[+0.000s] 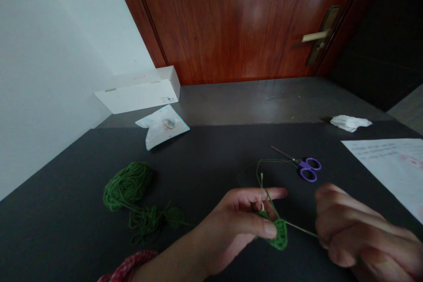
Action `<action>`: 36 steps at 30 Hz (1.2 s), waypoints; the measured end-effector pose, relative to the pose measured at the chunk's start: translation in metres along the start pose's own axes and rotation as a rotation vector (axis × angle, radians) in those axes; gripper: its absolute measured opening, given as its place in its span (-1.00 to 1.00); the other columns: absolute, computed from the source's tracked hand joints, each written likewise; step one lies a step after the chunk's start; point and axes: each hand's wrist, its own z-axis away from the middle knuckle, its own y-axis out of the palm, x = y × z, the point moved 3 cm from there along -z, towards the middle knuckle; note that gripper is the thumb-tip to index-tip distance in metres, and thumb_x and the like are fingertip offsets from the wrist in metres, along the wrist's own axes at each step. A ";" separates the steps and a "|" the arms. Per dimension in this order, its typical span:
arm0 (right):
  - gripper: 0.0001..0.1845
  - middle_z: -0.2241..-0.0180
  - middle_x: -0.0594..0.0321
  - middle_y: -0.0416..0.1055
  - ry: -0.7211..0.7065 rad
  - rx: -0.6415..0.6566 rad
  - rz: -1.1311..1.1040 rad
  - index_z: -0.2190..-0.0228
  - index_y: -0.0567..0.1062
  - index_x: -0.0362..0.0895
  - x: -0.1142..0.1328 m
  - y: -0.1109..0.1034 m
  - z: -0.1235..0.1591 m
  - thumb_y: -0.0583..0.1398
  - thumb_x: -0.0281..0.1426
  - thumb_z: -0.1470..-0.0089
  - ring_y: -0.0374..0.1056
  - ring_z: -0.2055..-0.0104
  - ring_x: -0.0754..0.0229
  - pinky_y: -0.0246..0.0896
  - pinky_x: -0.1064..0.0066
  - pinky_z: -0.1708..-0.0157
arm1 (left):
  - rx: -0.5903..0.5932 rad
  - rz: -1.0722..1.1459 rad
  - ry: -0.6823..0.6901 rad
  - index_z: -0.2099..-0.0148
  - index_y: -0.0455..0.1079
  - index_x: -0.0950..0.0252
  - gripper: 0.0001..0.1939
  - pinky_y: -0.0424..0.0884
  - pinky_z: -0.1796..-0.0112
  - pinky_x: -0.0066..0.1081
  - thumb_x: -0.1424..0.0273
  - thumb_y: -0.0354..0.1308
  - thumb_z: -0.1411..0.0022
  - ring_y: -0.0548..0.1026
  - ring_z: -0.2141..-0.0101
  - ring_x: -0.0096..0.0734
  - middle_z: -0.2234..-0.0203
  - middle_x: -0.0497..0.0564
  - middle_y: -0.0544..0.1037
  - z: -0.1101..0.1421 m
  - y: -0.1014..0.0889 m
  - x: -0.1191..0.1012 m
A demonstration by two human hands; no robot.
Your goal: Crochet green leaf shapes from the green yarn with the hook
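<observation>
Two hands work close together over a dark tabletop. The left hand is half open: its thumb and the fingers below pinch a small piece of green crochet, while the forefinger stretches out nearly straight, and a thin green strand rises from the piece. The right hand is curled almost shut around a thin metal crochet hook, whose far end reaches the piece. Only a short curved patch is worked so far; much more green yarn remains in the loose ball of yarn to the left. Purple-handled scissors lie just beyond the hands, untouched. Farther off are a printed paper sheet, a plastic packet and a white box.
</observation>
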 end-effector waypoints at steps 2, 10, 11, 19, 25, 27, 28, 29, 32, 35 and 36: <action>-0.65 0.62 0.30 0.39 0.029 0.016 -0.074 0.45 0.49 -0.02 -0.003 0.002 -0.001 0.03 -0.22 -0.29 0.30 0.58 0.16 0.20 0.19 0.41 | 0.028 0.038 -0.037 0.03 0.53 0.43 -0.45 0.22 0.36 -0.43 0.60 0.31 0.18 0.35 0.50 -0.55 0.53 -0.07 0.41 -0.001 0.001 0.001; -0.66 0.61 0.28 0.38 0.103 0.064 -0.249 0.41 0.50 0.00 -0.007 0.003 0.005 0.02 -0.20 -0.28 0.27 0.58 0.16 0.13 0.22 0.48 | 0.141 0.108 -0.149 0.05 0.53 0.45 -0.46 0.25 0.36 -0.41 0.60 0.26 0.20 0.35 0.54 -0.56 0.57 -0.08 0.43 -0.001 0.001 0.005; -0.66 0.61 0.29 0.38 0.110 0.049 -0.271 0.41 0.50 0.00 -0.007 0.004 0.005 0.02 -0.19 -0.28 0.26 0.58 0.16 0.13 0.22 0.47 | 0.155 0.114 -0.147 0.05 0.53 0.44 -0.46 0.25 0.37 -0.40 0.60 0.25 0.20 0.34 0.56 -0.57 0.57 -0.08 0.44 -0.001 0.001 0.005; -0.66 0.62 0.27 0.33 0.310 -0.182 -0.545 0.49 0.49 -0.06 -0.004 0.019 -0.003 0.06 -0.23 -0.24 0.25 0.51 0.15 0.15 0.23 0.45 | 0.193 0.095 -0.145 0.02 0.53 0.45 -0.43 0.22 0.35 -0.38 0.59 0.28 0.21 0.35 0.54 -0.55 0.55 -0.06 0.46 -0.002 -0.002 0.005; -0.64 0.68 0.28 0.27 0.472 -0.331 -0.676 0.57 0.44 -0.05 -0.010 0.030 -0.009 0.07 -0.24 -0.22 0.20 0.55 0.15 0.20 0.27 0.50 | 0.051 0.027 -0.028 0.06 0.56 0.38 -0.50 0.21 0.34 -0.39 0.56 0.27 0.15 0.34 0.49 -0.51 0.53 -0.05 0.43 -0.001 0.000 0.002; -0.63 0.66 0.28 0.28 0.507 -0.336 -0.686 0.56 0.43 -0.06 -0.011 0.034 -0.010 0.06 -0.24 -0.23 0.21 0.55 0.16 0.23 0.29 0.49 | -0.001 -0.010 0.019 0.07 0.57 0.36 -0.51 0.21 0.33 -0.39 0.56 0.31 0.15 0.33 0.46 -0.51 0.51 -0.05 0.43 -0.001 0.000 0.001; -0.63 0.65 0.27 0.29 0.521 -0.342 -0.684 0.55 0.43 -0.06 -0.011 0.036 -0.010 0.05 -0.24 -0.24 0.22 0.54 0.17 0.24 0.31 0.49 | -0.031 -0.041 0.045 0.05 0.56 0.34 -0.51 0.21 0.31 -0.39 0.56 0.33 0.14 0.33 0.45 -0.51 0.49 -0.05 0.43 -0.001 0.000 0.000; -0.63 0.62 0.27 0.31 0.534 -0.347 -0.680 0.53 0.44 -0.06 -0.011 0.038 -0.009 0.04 -0.23 -0.25 0.23 0.52 0.18 0.26 0.33 0.47 | -0.063 -0.078 0.071 0.02 0.55 0.31 -0.49 0.21 0.30 -0.39 0.54 0.35 0.12 0.33 0.43 -0.51 0.47 -0.06 0.43 0.000 0.000 -0.001; -0.62 0.56 0.25 0.34 0.559 -0.374 -0.643 0.48 0.47 -0.07 -0.013 0.043 -0.007 0.02 -0.20 -0.27 0.27 0.45 0.19 0.31 0.37 0.42 | -0.154 -0.172 0.153 -0.12 0.45 0.22 -0.40 0.21 0.28 -0.40 0.48 0.38 0.03 0.33 0.39 -0.51 0.44 -0.09 0.41 0.001 -0.003 -0.002; -0.62 0.53 0.25 0.34 0.549 -0.396 -0.582 0.46 0.47 -0.07 -0.013 0.046 -0.004 0.03 -0.18 -0.28 0.28 0.41 0.20 0.32 0.41 0.39 | -0.199 -0.212 0.216 -0.23 0.32 0.20 -0.30 0.21 0.27 -0.41 0.43 0.37 -0.02 0.31 0.38 -0.51 0.43 -0.11 0.37 0.002 -0.004 -0.002; -0.62 0.52 0.25 0.34 0.536 -0.399 -0.558 0.46 0.47 -0.07 -0.013 0.046 -0.003 0.03 -0.19 -0.28 0.29 0.41 0.20 0.32 0.41 0.39 | -0.211 -0.223 0.231 -0.25 0.29 0.21 -0.28 0.22 0.26 -0.41 0.41 0.37 -0.03 0.31 0.38 -0.51 0.42 -0.10 0.37 0.002 -0.004 -0.002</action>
